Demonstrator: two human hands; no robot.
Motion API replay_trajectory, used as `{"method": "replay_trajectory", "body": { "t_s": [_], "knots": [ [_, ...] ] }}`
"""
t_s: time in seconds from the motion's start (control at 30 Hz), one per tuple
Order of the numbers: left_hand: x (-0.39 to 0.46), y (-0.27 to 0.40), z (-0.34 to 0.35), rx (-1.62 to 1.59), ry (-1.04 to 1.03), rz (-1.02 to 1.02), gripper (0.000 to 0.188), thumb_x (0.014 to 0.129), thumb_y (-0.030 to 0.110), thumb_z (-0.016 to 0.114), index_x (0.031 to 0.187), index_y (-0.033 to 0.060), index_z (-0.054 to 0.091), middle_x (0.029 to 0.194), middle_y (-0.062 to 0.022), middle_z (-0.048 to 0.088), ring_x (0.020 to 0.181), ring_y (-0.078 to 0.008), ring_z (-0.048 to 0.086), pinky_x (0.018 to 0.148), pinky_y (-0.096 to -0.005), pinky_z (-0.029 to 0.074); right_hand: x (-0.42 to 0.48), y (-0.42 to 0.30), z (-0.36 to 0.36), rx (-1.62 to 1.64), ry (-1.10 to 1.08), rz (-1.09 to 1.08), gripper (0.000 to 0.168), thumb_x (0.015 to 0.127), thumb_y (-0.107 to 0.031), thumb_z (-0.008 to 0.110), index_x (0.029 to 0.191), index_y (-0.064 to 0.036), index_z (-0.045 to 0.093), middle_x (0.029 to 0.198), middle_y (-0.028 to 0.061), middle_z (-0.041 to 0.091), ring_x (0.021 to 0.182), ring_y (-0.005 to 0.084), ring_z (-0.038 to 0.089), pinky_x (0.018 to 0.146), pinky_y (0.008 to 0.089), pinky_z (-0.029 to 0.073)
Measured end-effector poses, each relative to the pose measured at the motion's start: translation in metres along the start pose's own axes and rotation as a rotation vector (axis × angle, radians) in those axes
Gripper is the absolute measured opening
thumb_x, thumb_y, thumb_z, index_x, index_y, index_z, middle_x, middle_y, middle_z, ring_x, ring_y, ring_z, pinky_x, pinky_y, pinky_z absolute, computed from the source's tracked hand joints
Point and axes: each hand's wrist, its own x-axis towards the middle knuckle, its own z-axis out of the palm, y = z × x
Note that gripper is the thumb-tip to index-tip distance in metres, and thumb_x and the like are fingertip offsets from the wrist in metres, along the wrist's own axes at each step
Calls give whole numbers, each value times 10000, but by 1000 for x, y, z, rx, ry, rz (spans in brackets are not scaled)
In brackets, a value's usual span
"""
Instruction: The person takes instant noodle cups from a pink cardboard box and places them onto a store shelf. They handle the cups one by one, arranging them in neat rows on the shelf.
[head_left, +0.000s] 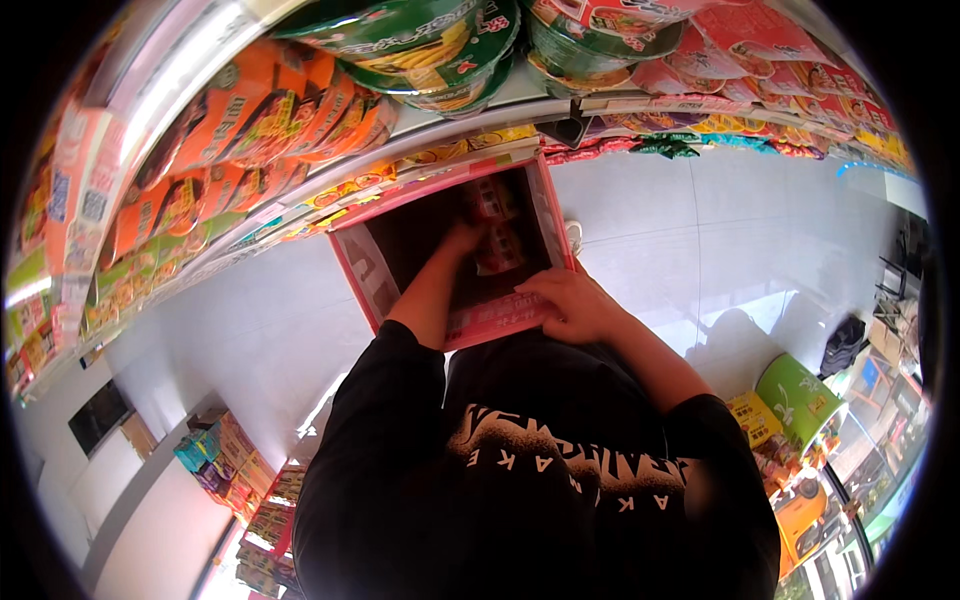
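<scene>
Before my body is a red cardboard box (493, 319), its top flaps apart and its inside dark. My left hand (466, 238) reaches down into it, beside a packet (500, 250) with a printed wrapper. Another packet (491, 198) lies farther back in the box. Blur and shadow hide the left fingertips, so whether they grip a packet does not show. At the near right corner, my right hand (576, 304) holds the box by its rim, fingers over the edge.
Shelves beyond the box carry orange noodle packets (247, 112), green instant noodle tubs (427, 45) and red packets (765, 56). A shelf edge (480, 127) runs close to the box's far side. Stacked goods (229, 457) stand behind left; a green container (799, 397) stands right.
</scene>
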Motion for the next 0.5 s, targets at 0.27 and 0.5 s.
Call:
{"method": "replay_trajectory", "body": {
  "t_s": [0.27, 0.5],
  "knots": [
    [106, -63, 40, -304, -5, 43, 644, 807, 200, 796, 1347, 26, 492, 1258, -126, 610, 1117, -249, 612, 892, -391, 548, 1, -7, -9, 77, 32, 5, 579, 652, -118, 607, 1220, -12, 615, 1128, 186, 651, 1054, 377, 611, 928, 452, 498],
    [67, -14, 18, -401, -40, 52, 769, 722, 151, 875, 1367, 33, 474, 1251, -113, 613, 1109, -241, 623, 870, -394, 562, 5, -7, -9, 88, 31, 13, 585, 666, -162, 638, 1237, -37, 617, 1153, 172, 647, 1084, 349, 612, 975, 459, 460]
  ]
}}
